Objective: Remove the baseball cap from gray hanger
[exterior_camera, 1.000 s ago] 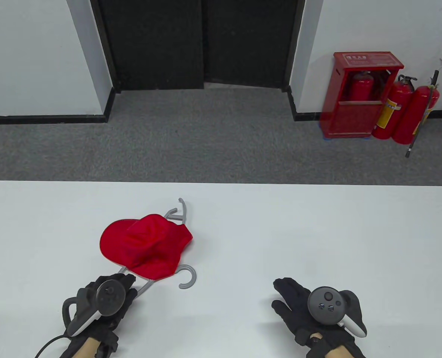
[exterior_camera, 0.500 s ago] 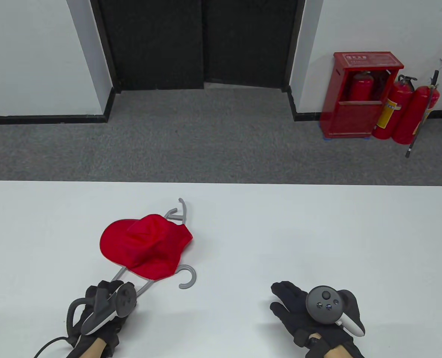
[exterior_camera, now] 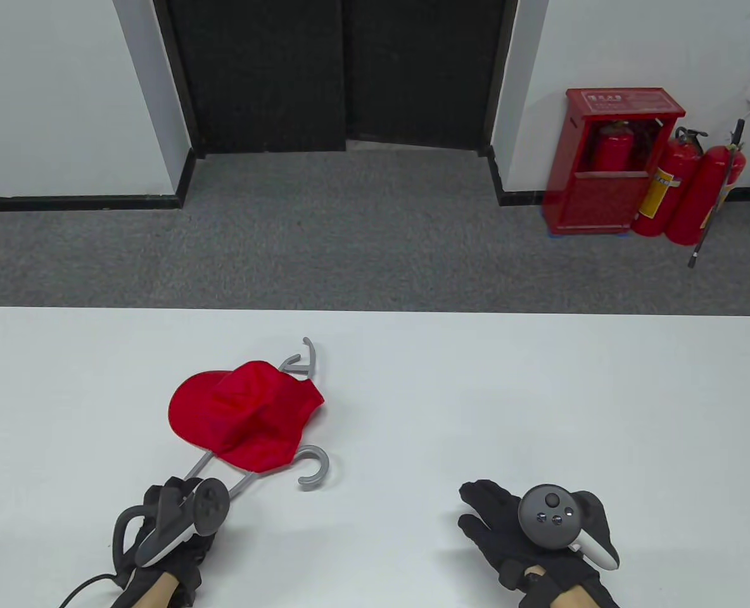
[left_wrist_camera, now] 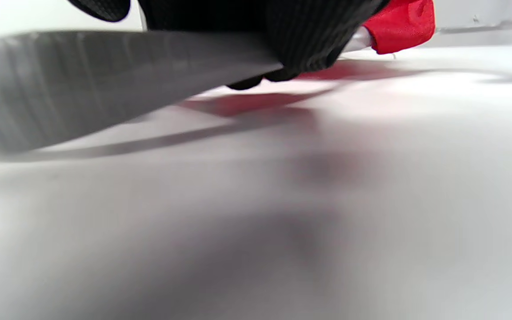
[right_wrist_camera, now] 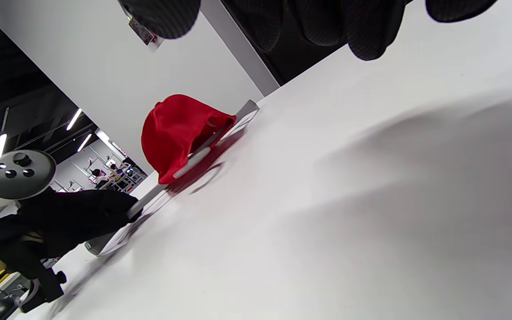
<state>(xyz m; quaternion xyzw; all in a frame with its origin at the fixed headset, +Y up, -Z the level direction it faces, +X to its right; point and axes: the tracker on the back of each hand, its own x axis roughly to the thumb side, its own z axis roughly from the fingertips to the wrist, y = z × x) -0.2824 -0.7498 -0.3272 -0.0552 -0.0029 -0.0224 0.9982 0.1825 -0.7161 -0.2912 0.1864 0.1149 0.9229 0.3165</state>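
Observation:
A red baseball cap (exterior_camera: 242,411) lies over a gray hanger (exterior_camera: 317,468) on the white table (exterior_camera: 540,392), left of centre. The hanger's hook curls out at the cap's near right. My left hand (exterior_camera: 185,493) grips the hanger's near end, just in front of the cap. The left wrist view shows my fingers (left_wrist_camera: 291,40) wrapped on the gray bar (left_wrist_camera: 82,80), which is raised a little off the table, with the cap (left_wrist_camera: 402,26) beyond. My right hand (exterior_camera: 479,510) is open and empty at the near right, far from the cap. The right wrist view shows the cap (right_wrist_camera: 176,133) on the hanger (right_wrist_camera: 194,162).
The table's far edge (exterior_camera: 375,310) borders gray carpet. A red extinguisher cabinet (exterior_camera: 609,164) and extinguishers stand by the far wall, off the table. Nothing else lies on the white tabletop.
My left hand rolled onto its side and closed on the hanger's near end. The hanger and cap have shifted slightly up and left. My right hand barely moved.

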